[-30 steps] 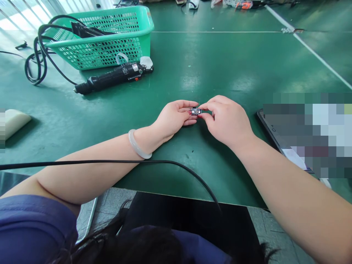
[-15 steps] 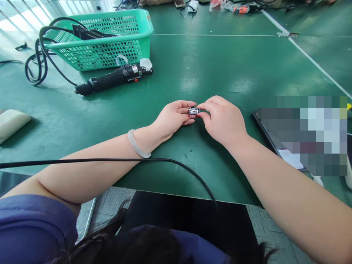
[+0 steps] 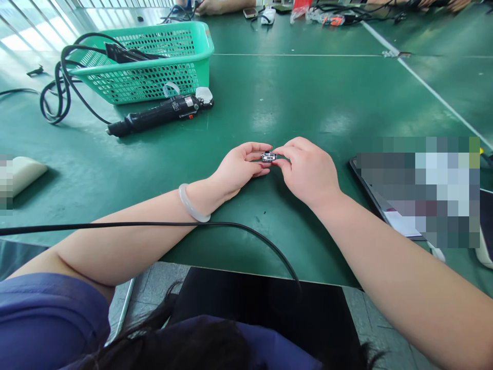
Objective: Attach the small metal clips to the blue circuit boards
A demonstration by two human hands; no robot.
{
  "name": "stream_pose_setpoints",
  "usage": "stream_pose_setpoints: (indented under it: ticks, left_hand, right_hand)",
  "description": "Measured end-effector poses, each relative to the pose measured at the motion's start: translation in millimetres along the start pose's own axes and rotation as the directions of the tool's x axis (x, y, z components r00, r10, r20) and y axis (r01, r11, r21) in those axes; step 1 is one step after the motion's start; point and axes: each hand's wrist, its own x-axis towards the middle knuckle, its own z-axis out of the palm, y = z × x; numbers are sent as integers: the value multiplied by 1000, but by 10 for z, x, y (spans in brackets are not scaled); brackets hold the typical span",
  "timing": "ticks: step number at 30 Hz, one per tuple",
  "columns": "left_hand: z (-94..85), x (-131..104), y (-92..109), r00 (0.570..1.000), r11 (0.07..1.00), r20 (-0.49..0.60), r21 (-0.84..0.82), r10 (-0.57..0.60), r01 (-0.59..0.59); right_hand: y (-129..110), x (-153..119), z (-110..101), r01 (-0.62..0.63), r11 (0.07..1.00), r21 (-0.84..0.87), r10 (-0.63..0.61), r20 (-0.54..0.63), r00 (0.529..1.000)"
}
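A small metallic part with dark and silver areas sits between my hands, just above the green table. My left hand grips its left side with thumb and fingers, the fingers reaching behind and below it. At its right end, the thumb and index finger of my right hand pinch it. Fine details of the part are too small to make out. A pale bangle is on the left wrist.
A green basket with black cables stands at back left, a black electric screwdriver before it. A black cable crosses over the left forearm. A blurred dark-edged object lies right. Other people's hands show at the far edge.
The view has shifted slightly, so the basket and far items appear a little lower. Both hands keep their hold on the small part, with hardly any change in pose.
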Motion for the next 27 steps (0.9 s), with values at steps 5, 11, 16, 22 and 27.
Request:
stream_pose_setpoints:
  ticks: [5, 11, 16, 22, 27]
  left_hand:
    - [-1, -1, 0, 1000, 999, 9, -52, 12, -12]
    - [39, -28, 17, 997, 987, 57, -151, -53, 61]
    - [14, -20, 22, 995, 991, 60, -100, -85, 91]
    - [-162, -44, 280, 995, 964, 3, 247, -99, 96]
    - [-637, -205, 543, 979, 674, -176, 736, 99, 64]
  right_hand:
    - [-33, -8, -20, -2, 1000, 15, 2, -15, 1000]
    - [-123, -17, -40, -3, 1000, 13, 3, 2, 1000]
    - [-149, -34, -36, 20, 1000, 18, -20, 4, 1000]
    - [-82, -60, -32, 34, 992, 124, -30, -27, 999]
    - [-10, -62, -56, -48, 985, 166, 49, -2, 999]
